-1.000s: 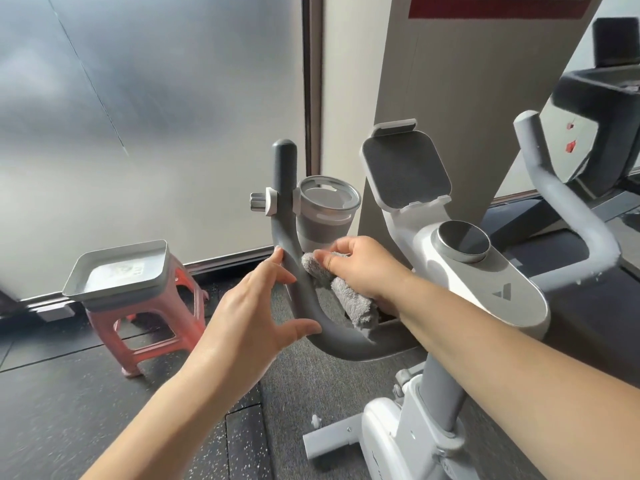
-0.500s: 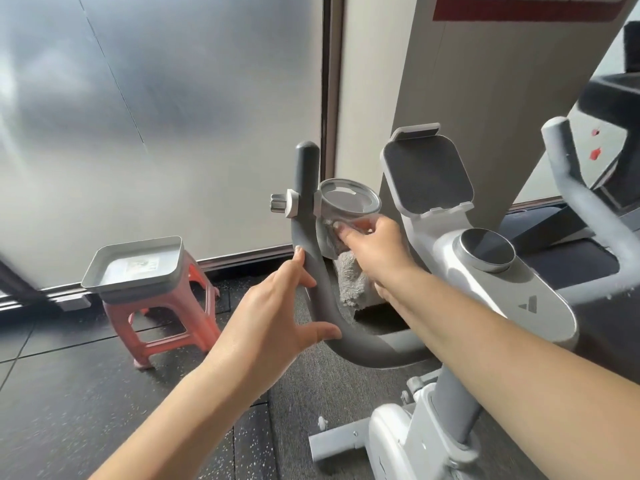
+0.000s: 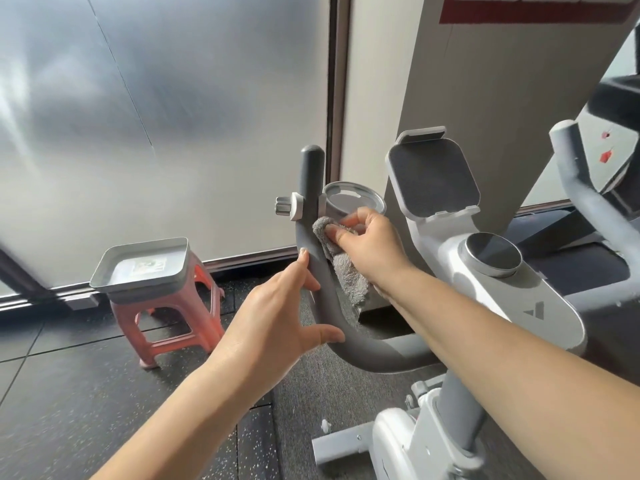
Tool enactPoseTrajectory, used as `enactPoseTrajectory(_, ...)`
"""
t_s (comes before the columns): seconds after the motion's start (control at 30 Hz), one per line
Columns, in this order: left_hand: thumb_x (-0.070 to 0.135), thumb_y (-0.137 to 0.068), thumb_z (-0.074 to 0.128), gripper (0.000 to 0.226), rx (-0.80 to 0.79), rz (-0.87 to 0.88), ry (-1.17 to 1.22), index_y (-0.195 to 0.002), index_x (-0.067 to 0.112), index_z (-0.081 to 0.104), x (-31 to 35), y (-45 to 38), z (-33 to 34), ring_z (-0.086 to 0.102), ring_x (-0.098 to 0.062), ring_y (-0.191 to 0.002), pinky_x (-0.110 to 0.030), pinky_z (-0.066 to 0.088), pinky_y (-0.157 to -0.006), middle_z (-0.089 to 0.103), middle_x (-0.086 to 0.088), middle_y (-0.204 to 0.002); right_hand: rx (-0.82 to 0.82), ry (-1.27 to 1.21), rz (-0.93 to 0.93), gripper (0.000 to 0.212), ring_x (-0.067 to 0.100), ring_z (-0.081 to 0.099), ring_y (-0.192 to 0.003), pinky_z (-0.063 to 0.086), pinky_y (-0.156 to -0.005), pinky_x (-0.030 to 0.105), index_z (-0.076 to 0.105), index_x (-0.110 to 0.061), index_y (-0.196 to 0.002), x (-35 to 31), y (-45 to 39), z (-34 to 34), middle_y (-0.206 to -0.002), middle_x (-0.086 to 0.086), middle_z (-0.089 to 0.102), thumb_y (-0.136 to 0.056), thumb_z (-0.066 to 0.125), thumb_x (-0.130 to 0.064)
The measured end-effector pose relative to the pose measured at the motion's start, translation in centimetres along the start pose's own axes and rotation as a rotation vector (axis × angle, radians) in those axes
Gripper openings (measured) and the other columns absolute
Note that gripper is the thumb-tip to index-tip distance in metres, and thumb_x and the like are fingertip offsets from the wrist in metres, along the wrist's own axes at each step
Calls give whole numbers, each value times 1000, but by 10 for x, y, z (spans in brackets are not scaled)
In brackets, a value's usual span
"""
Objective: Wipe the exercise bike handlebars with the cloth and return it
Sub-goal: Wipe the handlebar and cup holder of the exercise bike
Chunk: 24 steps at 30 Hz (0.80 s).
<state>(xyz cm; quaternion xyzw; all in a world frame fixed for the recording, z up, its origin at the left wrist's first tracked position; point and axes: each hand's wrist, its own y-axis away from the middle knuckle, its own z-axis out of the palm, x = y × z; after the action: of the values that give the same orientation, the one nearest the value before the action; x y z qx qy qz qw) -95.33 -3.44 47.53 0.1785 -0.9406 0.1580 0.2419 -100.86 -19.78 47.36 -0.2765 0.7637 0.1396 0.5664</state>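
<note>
The exercise bike's left handlebar (image 3: 313,178) is a dark grey curved tube rising in the middle of the view. My right hand (image 3: 370,247) presses a grey fluffy cloth (image 3: 341,268) against the bar's inner side, just below a white clamp with a knob (image 3: 289,206). The cloth's tail hangs down behind the bar. My left hand (image 3: 273,313) rests open against the bar's outer side lower down, fingertips and thumb touching it. The right handlebar (image 3: 585,202) rises at the far right. A white console (image 3: 512,292) with a round dial sits between the bars.
A grey cup holder (image 3: 353,200) hangs beside the clamp. A tablet holder (image 3: 433,174) stands above the console. A pink plastic stool (image 3: 173,313) carrying a grey tray (image 3: 142,268) stands on the dark rubber floor at left, before a frosted glass wall. Another machine sits far right.
My right hand has slid the cloth up the left handlebar, from the lower bend toward the clamp. My left hand has stayed on the bar's outer side.
</note>
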Motion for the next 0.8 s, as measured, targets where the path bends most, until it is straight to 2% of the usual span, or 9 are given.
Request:
enactPoseTrajectory(0.1, 49, -59, 78, 81, -11, -4, 22, -126, 19, 44, -3, 1, 0, 46, -3, -118, -8, 25, -79, 43, 16, -139, -12, 8, 1, 20, 18, 58, -73, 51, -76, 39, 54, -24, -75, 2, -3, 5, -79, 3, 64, -80, 73, -27)
enactPoseTrajectory(0.2, 47, -57, 80, 58, 5, 17, 40, -101, 28, 48, -7, 1, 3, 42, -3, -124, -9, 27, -85, 33, 16, -147, -203, 77, 11, 20, 14, 55, -73, 48, -71, 28, 54, -24, -73, 5, 3, -13, -79, 1, 62, -80, 73, -23)
enactPoseTrajectory(0.27, 45, -57, 81, 55, 18, 32, 61, -98, 30, 49, -11, 1, 5, 37, 0, -128, -8, 26, -90, 29, 16, -148, -240, 63, -8, 19, 12, 55, -68, 45, -67, 24, 57, -23, -72, 6, 5, -22, -77, 2, 64, -79, 74, -21)
enactPoseTrajectory(0.4, 46, -59, 79, 59, 65, 45, 68, -110, 31, 53, -15, -5, -1, 29, 11, -121, 7, 14, -88, 30, 18, -147, -29, -24, -86, 17, 15, 57, -64, 50, -68, 35, 60, -26, -71, -4, -10, -30, -67, -2, 61, -76, 76, -27)
enactPoseTrajectory(0.47, 47, -59, 78, 61, 101, 39, 48, -113, 32, 52, -16, -15, -9, 28, 8, -124, 1, 14, -93, 28, 17, -148, 50, -38, -151, 18, 16, 58, -63, 51, -67, 32, 58, -25, -72, -16, -23, -35, -66, 0, 61, -77, 75, -25)
enactPoseTrajectory(0.53, 44, -60, 79, 67, 158, 31, 25, -118, 30, 49, -16, -30, -16, 29, -2, -132, -11, 17, -100, 29, 14, -149, 103, -62, -210, 20, 14, 55, -60, 48, -63, 26, 56, -25, -72, -30, -37, -39, -63, -2, 58, -79, 74, -21)
enactPoseTrajectory(0.6, 40, -60, 81, 82, 195, 27, 1, -130, 27, 42, -16, -47, -21, 30, -10, -135, -18, 19, -105, 29, 8, -150, 128, -81, -223, 21, 11, 53, -59, 46, -60, 23, 54, -26, -73, -40, -55, -39, -62, -4, 56, -80, 73, -20)
enactPoseTrajectory(0.7, 38, -60, 82, 104, 145, 5, -24, -144, 26, 22, -13, -70, -25, 28, -14, -138, -28, 23, -111, 20, 7, -154, 49, -16, -197, 20, 8, 52, -57, 44, -57, 20, 53, -26, -74, -44, -76, -28, -63, -6, 56, -82, 71, -26)
enactPoseTrajectory(0.8, 35, -61, 83, 112, 109, 17, -40, -147, 26, 13, -11, -82, -22, 26, -11, -138, -25, 24, -110, 14, 10, -155, -179, -19, -144, 21, 10, 56, -58, 49, -58, 23, 50, -25, -74, -36, -74, -24, -67, -2, 58, -84, 69, -25)
